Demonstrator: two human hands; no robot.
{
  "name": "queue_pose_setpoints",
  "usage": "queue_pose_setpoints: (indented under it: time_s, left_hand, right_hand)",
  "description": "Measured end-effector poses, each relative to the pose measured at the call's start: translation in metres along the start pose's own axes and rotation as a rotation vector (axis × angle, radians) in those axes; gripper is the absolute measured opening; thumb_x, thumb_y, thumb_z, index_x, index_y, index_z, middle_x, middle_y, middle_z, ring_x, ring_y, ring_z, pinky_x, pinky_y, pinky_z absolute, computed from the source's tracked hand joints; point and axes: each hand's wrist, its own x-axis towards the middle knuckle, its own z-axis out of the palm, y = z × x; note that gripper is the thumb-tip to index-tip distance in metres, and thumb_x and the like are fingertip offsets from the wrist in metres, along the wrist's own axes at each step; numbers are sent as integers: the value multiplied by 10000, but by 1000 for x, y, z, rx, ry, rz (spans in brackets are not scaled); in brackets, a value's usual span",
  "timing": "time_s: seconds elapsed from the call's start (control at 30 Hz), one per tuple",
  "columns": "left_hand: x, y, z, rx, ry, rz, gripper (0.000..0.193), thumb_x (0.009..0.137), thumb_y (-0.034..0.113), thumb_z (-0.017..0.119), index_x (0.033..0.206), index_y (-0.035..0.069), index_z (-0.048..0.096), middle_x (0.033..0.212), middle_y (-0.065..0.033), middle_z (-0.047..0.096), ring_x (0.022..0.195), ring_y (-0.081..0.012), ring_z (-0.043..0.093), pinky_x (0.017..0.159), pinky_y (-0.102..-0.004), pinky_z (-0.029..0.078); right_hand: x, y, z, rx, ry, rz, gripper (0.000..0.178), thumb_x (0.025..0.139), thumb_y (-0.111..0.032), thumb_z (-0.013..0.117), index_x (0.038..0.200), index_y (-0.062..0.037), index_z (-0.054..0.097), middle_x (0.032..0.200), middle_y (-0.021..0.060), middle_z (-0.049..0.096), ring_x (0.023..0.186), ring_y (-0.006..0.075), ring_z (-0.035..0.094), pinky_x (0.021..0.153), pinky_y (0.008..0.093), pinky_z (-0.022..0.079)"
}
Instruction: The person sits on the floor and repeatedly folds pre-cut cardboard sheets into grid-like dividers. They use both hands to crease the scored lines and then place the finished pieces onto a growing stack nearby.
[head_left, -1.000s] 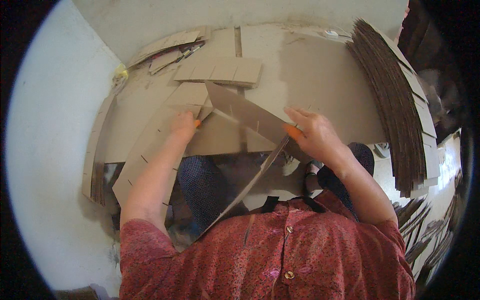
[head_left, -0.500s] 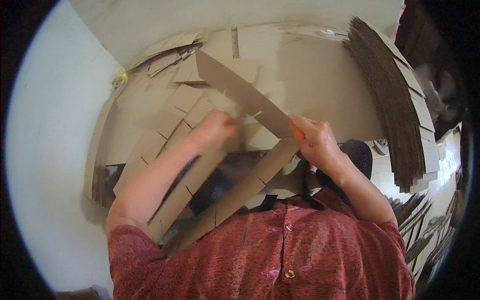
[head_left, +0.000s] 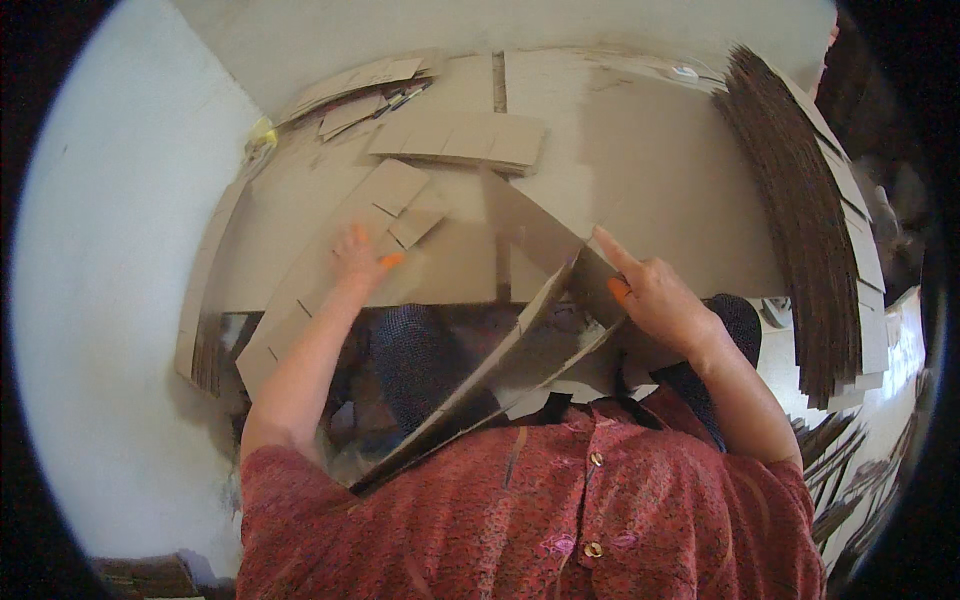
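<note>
My left hand [head_left: 362,258] is spread open over a long slotted cardboard strip [head_left: 318,275] that lies slanting across the table's near left edge. A shorter slotted piece [head_left: 415,222] lies against that strip. My right hand [head_left: 658,300] closes on slotted cardboard strips [head_left: 530,342], its index finger stretched along the top. These strips slant down to the left across my lap, toward my shirt. Another brown cardboard piece [head_left: 535,225] reaches up and left from the same corner; its join with the others is unclear. Both thumbs wear orange covers.
A small stack of slotted cardboard [head_left: 460,138] lies mid-table. Behind it, at the back left, are more sheets [head_left: 365,75] and pens [head_left: 405,98]. A tall row of stacked strips [head_left: 795,240] lines the right edge, another stack [head_left: 205,300] the left, by the wall.
My left hand has moved left and opened out over the strip on the table. The long piece in my right hand has swung lower, and the strips over my lap have tilted edge-on.
</note>
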Motion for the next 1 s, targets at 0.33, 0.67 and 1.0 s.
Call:
queue_pose_setpoints:
  time_s: [0.33,0.67,1.0]
  left_hand:
    - [49,-25,-6,-42,-192,55,387,868,336,583,1041,-10,572,1054,-209,615,997,-363,585,842,-471,477]
    - [50,-15,-34,-261,11,187,273,855,256,608,964,7,630,909,-202,656,875,-369,621,736,-471,477]
    - [-15,121,-106,-709,-313,698,272,860,211,606,944,-44,647,755,-214,631,684,-223,601,660,-389,468]
  right_hand:
    - [13,5,18,-177,-71,33,642,854,-80,528,1429,-63,243,681,235,613,675,441,605,657,526,487]
    - [-7,9,12,-71,51,-20,501,852,-76,549,1327,-62,394,688,256,602,634,442,591,594,524,473]
    - [-14,4,-2,42,230,-139,435,840,-47,548,1269,-63,479,709,247,607,637,438,590,570,503,468]
